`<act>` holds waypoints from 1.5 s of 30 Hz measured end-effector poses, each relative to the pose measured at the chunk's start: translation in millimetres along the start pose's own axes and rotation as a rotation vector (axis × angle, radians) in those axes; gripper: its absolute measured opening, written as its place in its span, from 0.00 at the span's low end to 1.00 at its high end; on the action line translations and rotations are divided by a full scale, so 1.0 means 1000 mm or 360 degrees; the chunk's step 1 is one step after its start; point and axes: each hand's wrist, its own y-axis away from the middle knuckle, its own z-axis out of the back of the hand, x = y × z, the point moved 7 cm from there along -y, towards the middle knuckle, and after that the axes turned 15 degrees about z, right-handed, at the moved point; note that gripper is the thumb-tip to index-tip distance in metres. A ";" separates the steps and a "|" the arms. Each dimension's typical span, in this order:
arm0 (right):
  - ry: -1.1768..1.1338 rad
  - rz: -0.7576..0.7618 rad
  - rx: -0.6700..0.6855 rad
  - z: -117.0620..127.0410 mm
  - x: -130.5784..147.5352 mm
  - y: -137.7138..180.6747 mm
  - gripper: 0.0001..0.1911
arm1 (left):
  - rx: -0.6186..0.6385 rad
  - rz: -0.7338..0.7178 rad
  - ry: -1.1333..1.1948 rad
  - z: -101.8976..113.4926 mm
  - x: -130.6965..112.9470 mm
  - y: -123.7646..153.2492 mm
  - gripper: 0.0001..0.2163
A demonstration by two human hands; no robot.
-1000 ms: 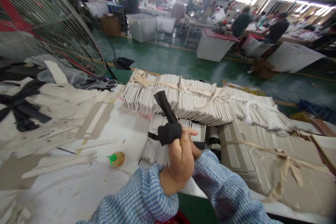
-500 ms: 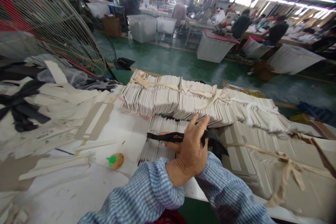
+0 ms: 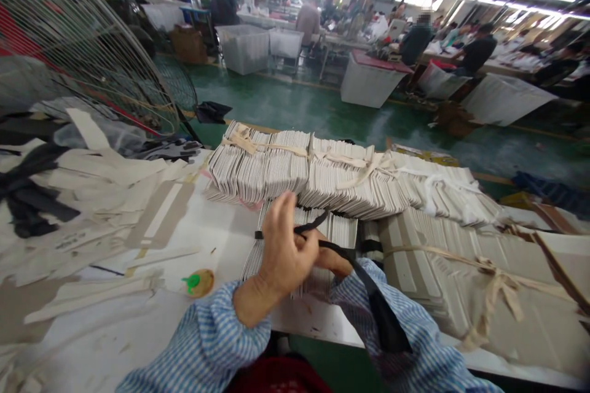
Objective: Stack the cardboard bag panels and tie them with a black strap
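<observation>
My left hand (image 3: pixel 282 252) is raised over a small bundle of white card pieces (image 3: pixel 302 245), its fingers pinched on a black strap (image 3: pixel 369 288) that runs round the bundle. My right hand (image 3: pixel 332 258) lies mostly hidden behind the left; its fingers curl on the same strap, whose loose end trails down over my right sleeve. Both sleeves are blue-checked.
A long tied stack of white card pieces (image 3: pixel 332 175) lies behind the bundle. Larger tied grey card stacks (image 3: pixel 483 282) sit at right. Loose card strips (image 3: pixel 115 196) and a green-and-tan object (image 3: pixel 199 282) lie at left. A wire fan guard (image 3: pixel 83 43) stands far left. Other people work at distant tables.
The strap, held upright a second ago, now lies across the bundle. My left hand moved left and pinched it, and the loose end dropped over my right sleeve.
</observation>
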 end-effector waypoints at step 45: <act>0.1122 0.0608 0.0045 0.003 0.000 0.016 0.12 | 0.0157 0.1218 0.1695 0.011 0.119 -0.050 0.13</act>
